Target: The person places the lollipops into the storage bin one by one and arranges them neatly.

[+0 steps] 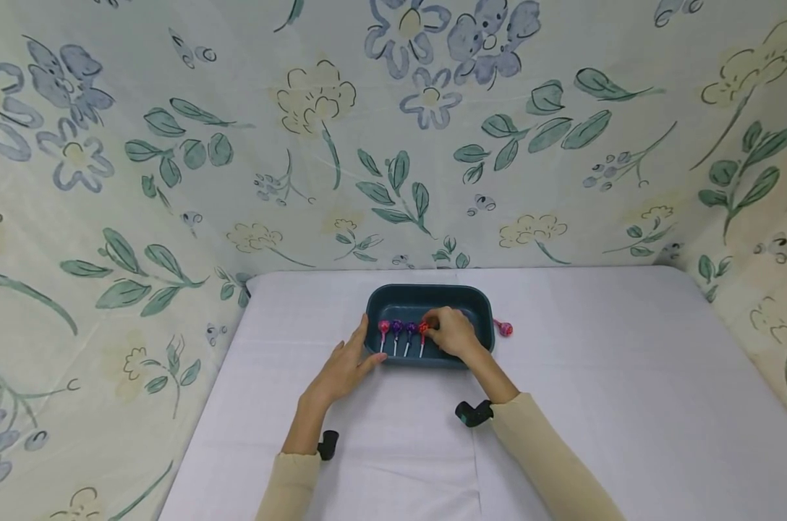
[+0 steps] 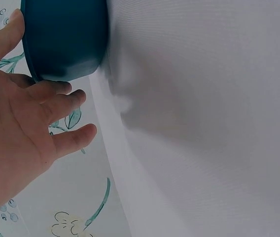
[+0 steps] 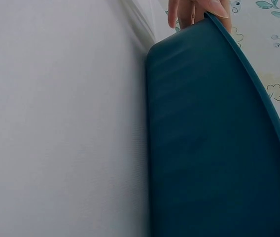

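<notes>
A white cloth covers the desk, smooth save for a faint crease running toward the near edge. A flowered curtain stands behind the desk and wraps round both sides: pale cream, printed with blue-grey blossoms, yellow outlined flowers and green leafy stems. It meets the cloth along the far edge and hangs down past the left side of the desk. In the left wrist view the same leaf print shows beside the white cloth; in the right wrist view a strip of it appears at the upper right.
</notes>
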Demonstrator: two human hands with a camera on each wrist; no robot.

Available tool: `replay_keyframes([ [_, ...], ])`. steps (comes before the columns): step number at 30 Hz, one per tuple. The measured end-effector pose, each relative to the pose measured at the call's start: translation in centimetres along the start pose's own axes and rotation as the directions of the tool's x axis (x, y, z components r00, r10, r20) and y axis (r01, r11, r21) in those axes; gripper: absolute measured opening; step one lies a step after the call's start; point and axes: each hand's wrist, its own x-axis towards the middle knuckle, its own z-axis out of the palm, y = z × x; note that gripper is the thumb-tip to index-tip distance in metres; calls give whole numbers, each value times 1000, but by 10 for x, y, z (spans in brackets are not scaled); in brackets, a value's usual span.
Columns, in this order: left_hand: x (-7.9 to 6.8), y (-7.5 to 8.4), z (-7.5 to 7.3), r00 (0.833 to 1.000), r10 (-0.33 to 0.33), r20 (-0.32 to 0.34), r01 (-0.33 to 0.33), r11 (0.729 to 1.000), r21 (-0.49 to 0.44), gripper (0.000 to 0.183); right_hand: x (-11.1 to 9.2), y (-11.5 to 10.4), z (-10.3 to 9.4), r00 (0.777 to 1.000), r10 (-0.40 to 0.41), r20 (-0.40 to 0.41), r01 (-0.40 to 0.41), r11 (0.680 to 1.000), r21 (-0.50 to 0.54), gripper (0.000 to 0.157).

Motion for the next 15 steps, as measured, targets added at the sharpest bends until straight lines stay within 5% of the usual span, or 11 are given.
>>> replay_keyframes([
  [15, 1, 0, 1, 1000, -8, -5, 8, 1000, -1, 90, 1, 0, -1, 1000, 14, 22, -14, 1000, -4, 25],
])
